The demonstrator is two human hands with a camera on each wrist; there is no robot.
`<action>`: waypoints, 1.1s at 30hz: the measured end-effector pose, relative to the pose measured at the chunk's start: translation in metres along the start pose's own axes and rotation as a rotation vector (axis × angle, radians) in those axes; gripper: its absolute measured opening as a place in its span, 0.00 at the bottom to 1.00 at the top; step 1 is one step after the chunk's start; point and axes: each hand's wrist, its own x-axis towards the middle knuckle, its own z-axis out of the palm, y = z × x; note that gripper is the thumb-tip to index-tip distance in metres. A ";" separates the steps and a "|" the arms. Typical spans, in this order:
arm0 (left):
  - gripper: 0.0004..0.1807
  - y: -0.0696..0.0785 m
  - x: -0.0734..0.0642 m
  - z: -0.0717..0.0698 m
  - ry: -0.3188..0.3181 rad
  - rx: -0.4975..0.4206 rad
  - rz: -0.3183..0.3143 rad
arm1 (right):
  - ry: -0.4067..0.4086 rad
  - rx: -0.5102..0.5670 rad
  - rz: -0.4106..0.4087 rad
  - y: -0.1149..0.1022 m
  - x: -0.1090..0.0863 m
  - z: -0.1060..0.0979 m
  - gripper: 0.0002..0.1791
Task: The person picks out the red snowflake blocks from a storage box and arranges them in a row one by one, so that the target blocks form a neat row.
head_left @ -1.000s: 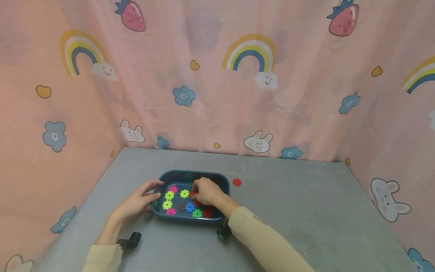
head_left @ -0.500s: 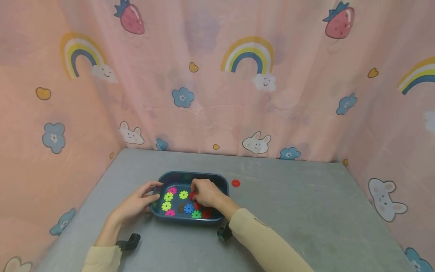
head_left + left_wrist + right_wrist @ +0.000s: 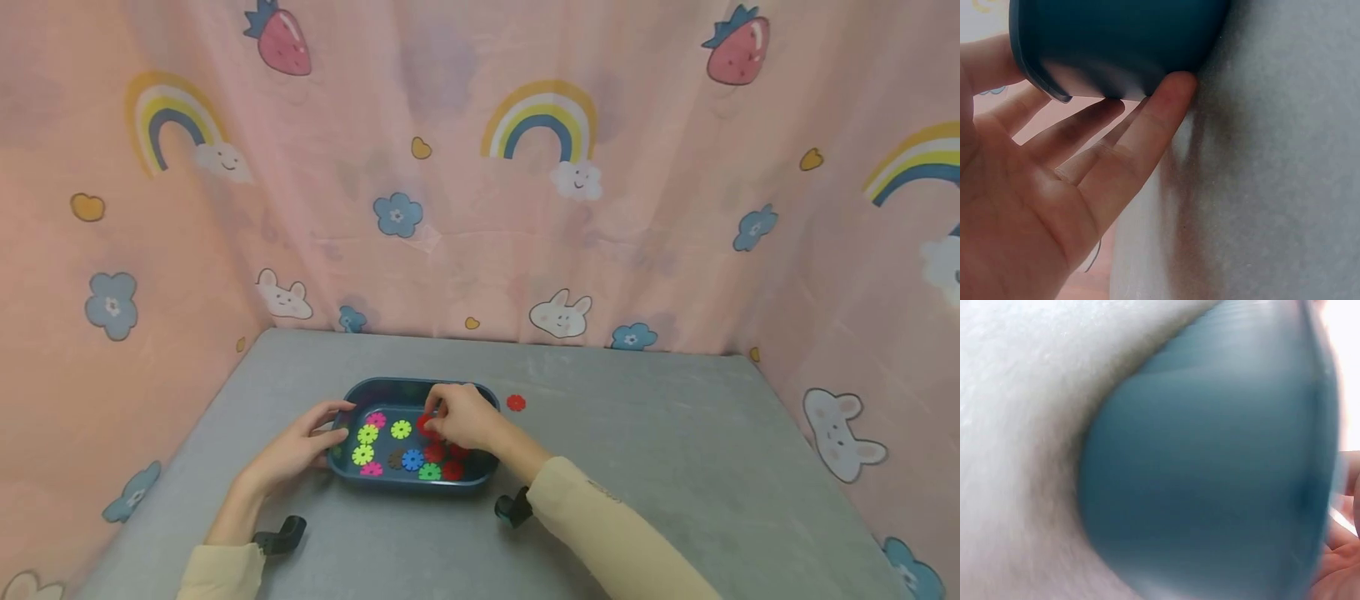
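A dark blue tray (image 3: pixel 405 485) holds several notched plastic discs, the snowflake-shaped building kind. My left hand (image 3: pixel 296 446) grips the tray's left end; in the left wrist view its fingers (image 3: pixel 1172 94) lie along the outer wall. Over the tray's right half, my right hand (image 3: pixel 467 417) pinches a red snowflake disc (image 3: pixel 427 426) between thumb and fingers. Below that hand lie more red discs (image 3: pixel 452 471), with a green disc (image 3: pixel 430 472) and a blue disc (image 3: pixel 412 460) beside them. Yellow discs (image 3: pixel 363 455) and pink discs (image 3: pixel 372 470) are on the left side.
One red disc (image 3: pixel 516 403) lies on the grey table (image 3: pixel 637 467) just right of the tray. A pink patterned curtain (image 3: pixel 480 250) stands behind and at both sides. In the right wrist view the tray's outer wall (image 3: pixel 1204 469) fills the middle.
My right hand has risen slightly and shifted right relative to the tray, with the red disc in its fingers; more red discs show beneath it. My left hand stays at the tray's end.
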 end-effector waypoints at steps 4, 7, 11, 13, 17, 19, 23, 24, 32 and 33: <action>0.27 -0.001 0.001 0.000 0.010 -0.001 -0.013 | 0.017 0.026 -0.007 -0.003 -0.008 -0.011 0.07; 0.27 -0.002 0.001 -0.001 0.009 0.002 -0.011 | 0.030 0.046 -0.001 -0.004 -0.014 -0.019 0.07; 0.27 -0.002 0.000 0.000 0.010 0.001 -0.016 | 0.055 0.056 0.005 -0.002 -0.022 -0.030 0.08; 0.27 -0.001 0.000 0.000 0.004 0.003 -0.014 | 0.071 0.069 0.000 0.002 -0.026 -0.034 0.07; 0.27 0.000 0.000 0.000 -0.003 -0.002 -0.011 | 0.097 0.114 -0.015 0.012 -0.033 -0.040 0.07; 0.27 0.000 -0.001 0.000 -0.009 -0.003 -0.003 | 0.106 0.137 -0.014 0.018 -0.037 -0.044 0.06; 0.27 0.001 -0.001 0.001 -0.009 -0.011 0.005 | 0.136 0.154 0.017 0.029 -0.044 -0.056 0.06; 0.27 0.001 -0.001 0.001 -0.008 -0.012 0.007 | 0.146 0.154 0.024 0.033 -0.046 -0.059 0.06; 0.27 0.000 -0.001 0.000 -0.003 -0.014 -0.001 | 0.234 0.151 0.082 0.064 -0.057 -0.079 0.05; 0.27 -0.001 -0.001 0.000 -0.002 -0.013 -0.001 | 0.246 0.154 0.093 0.068 -0.058 -0.081 0.05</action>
